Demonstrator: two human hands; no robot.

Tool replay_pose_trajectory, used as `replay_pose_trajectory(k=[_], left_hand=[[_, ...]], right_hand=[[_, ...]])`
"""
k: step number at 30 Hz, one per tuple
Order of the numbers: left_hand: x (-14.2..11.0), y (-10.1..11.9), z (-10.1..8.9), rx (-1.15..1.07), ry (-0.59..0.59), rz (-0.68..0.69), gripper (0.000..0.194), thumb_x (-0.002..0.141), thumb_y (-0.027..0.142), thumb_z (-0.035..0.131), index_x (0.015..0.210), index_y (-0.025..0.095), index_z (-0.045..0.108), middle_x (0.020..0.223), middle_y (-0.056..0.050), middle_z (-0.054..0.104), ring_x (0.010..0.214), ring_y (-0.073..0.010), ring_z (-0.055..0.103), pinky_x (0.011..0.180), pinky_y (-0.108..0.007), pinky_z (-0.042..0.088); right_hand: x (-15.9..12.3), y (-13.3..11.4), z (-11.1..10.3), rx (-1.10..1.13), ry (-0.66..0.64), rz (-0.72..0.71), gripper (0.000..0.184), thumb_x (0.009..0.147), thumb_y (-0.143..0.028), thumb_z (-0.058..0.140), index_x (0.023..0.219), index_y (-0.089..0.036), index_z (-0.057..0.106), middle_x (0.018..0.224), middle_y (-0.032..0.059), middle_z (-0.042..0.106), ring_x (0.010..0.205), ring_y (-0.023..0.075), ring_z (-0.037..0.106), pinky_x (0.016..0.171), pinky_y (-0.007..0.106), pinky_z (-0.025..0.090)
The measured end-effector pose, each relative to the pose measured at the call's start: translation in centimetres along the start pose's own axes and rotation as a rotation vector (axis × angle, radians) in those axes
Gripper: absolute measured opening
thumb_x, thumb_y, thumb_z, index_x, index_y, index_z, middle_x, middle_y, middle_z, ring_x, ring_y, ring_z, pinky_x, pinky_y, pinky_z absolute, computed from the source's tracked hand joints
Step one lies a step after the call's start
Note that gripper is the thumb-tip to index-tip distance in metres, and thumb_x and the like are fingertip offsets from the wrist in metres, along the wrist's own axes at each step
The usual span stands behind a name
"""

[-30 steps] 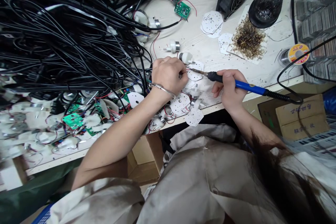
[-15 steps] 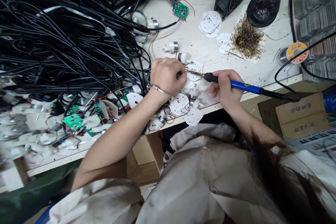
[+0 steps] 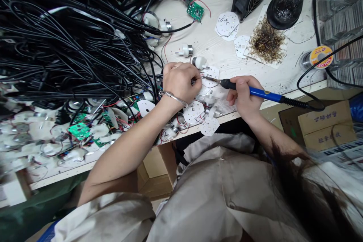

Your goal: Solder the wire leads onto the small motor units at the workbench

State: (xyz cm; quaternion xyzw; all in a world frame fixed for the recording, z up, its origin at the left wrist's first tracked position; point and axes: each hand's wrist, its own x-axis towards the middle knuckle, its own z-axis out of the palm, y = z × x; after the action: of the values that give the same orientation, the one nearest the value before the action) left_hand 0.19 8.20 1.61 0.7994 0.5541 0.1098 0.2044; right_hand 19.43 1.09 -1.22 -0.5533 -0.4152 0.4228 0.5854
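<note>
Well, a soldering iron [image 3: 255, 91] with a blue handle is held pen-style in the right hand [image 3: 245, 96], its fingers [image 3: 241, 80] closed narrowly around the black grip, and its slim metal tip is pointed left and down. Just beneath the tip, a white perforated circuit board [image 3: 212, 72] is seen: a lobed disc, pierced with many small holes and flecked with dark marks, its surface partly hidden by the tip. Immediately left of the tip, the left hand [image 3: 181, 85] is curled, with its fingers [image 3: 194, 81] drawn in close together. Whether anything is pinched between them cannot be told, since that spot is hidden by the hand. A metal bangle [image 3: 172, 99] is worn on that wrist.

Beside the board, a small white motor unit [image 3: 199, 62] is laid on the bench, and more perforated discs [image 3: 193, 112] are scattered below the iron, among thin red wires. Left of the iron, a dense mass of black cable [image 3: 56, 34] is heaped up — a green circuit board [image 3: 195, 10] lies beyond it. Above the iron, a paper sheet [image 3: 266, 39] is covered with brown residue, and a roll of solder [image 3: 320, 56] is placed to its right.
</note>
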Motion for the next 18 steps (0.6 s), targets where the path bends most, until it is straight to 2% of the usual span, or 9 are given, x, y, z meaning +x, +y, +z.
replay_pose_trajectory(k=[6,14,18], left_hand=[[-0.05,0.09,-0.17,0.004,-0.011,-0.002,0.019,0.088,0.028,0.054,0.08,0.026,0.071,0.101,-0.003,0.078,0.103,-0.0267,0.068,0.109,-0.054,0.039],[0.01,0.2,-0.21,0.011,-0.005,-0.011,0.017,0.086,0.024,0.059,0.081,0.026,0.075,0.1,-0.004,0.078,0.102,-0.0278,0.068,0.106,-0.053,0.043],[-0.12,0.48,-0.23,0.05,-0.009,-0.009,0.018,0.087,0.023,0.058,0.084,0.025,0.076,0.103,-0.006,0.079,0.105,-0.0295,0.068,0.107,-0.055,0.044]], right_hand=[[0.03,-0.21,0.09,0.012,0.134,-0.078,0.045,0.096,-0.067,0.061,0.087,-0.023,0.067,0.048,-0.0101,0.055,0.032,0.0067,0.05,0.032,0.017,0.036],[-0.28,-0.14,-0.19,0.054,0.179,-0.115,0.043,0.096,-0.067,0.059,0.088,-0.025,0.063,0.053,-0.0101,0.05,0.035,0.007,0.051,0.034,0.018,0.037],[-0.19,0.08,-0.26,0.101,0.203,-0.153,0.039,0.098,-0.064,0.058,0.094,-0.026,0.063,0.057,-0.0099,0.055,0.038,0.0074,0.055,0.038,0.019,0.042]])
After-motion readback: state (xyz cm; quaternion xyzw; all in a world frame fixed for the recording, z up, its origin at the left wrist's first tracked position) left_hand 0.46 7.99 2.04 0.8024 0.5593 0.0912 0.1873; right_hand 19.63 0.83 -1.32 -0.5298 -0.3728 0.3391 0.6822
